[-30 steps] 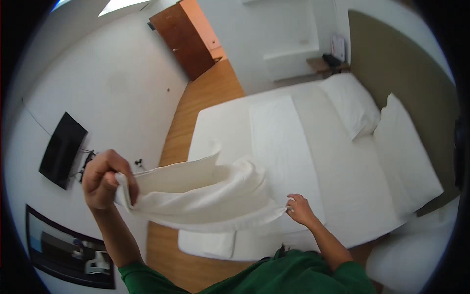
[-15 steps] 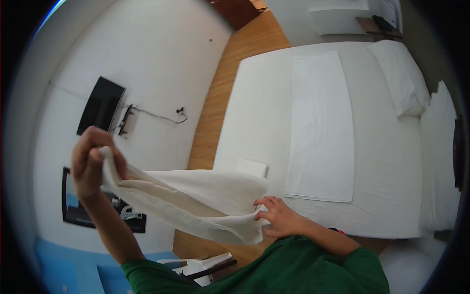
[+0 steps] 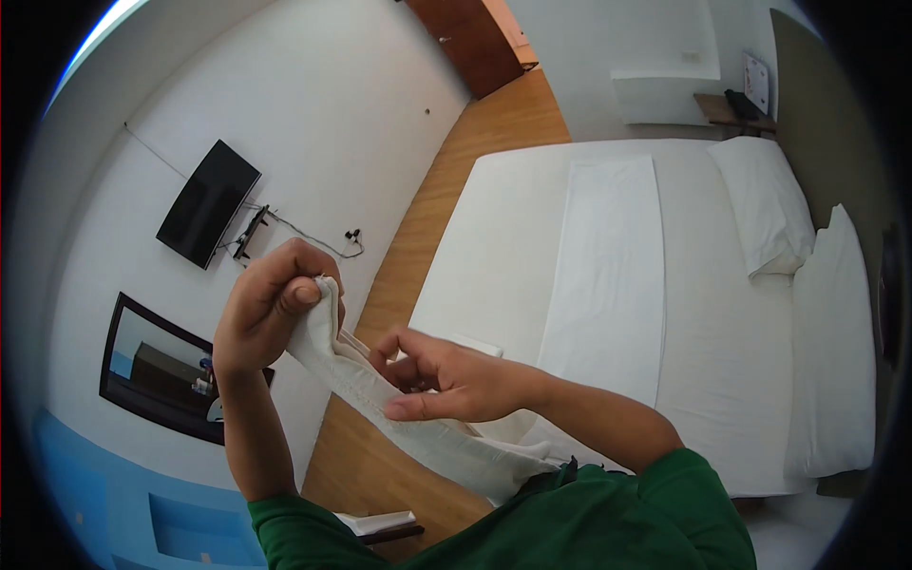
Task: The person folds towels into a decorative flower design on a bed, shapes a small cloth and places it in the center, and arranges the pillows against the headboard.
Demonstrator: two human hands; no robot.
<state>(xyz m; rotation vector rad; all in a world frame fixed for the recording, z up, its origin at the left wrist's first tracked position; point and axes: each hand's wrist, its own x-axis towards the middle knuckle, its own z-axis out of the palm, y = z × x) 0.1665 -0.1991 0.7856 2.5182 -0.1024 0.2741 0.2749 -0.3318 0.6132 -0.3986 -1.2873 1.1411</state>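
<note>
A long, folded white towel (image 3: pixel 418 442) hangs slantwise in front of me, running from upper left down to my green shirt. My left hand (image 3: pixel 271 309) is raised and closed around its upper end, thumb pressed on the edge. Partway along the towel is my right hand (image 3: pixel 461 380), its thumb against the near face and its fingers curled at the top fold. The lower end rests by my body, partly hidden by the right forearm.
Beyond my hands is a bed (image 3: pixel 503 218) with white bedding, a folded white sheet (image 3: pixel 608 275) laid across it and pillows (image 3: pixel 765 204) at its head. On the left wall are a television (image 3: pixel 209 204) and a framed mirror (image 3: pixel 157 370). Wooden floor (image 3: pixel 408 237) runs alongside the bed.
My right hand has left the towel's lower right end and moved left and up along it. My left hand has shifted right. The towel is now bunched narrower between them.
</note>
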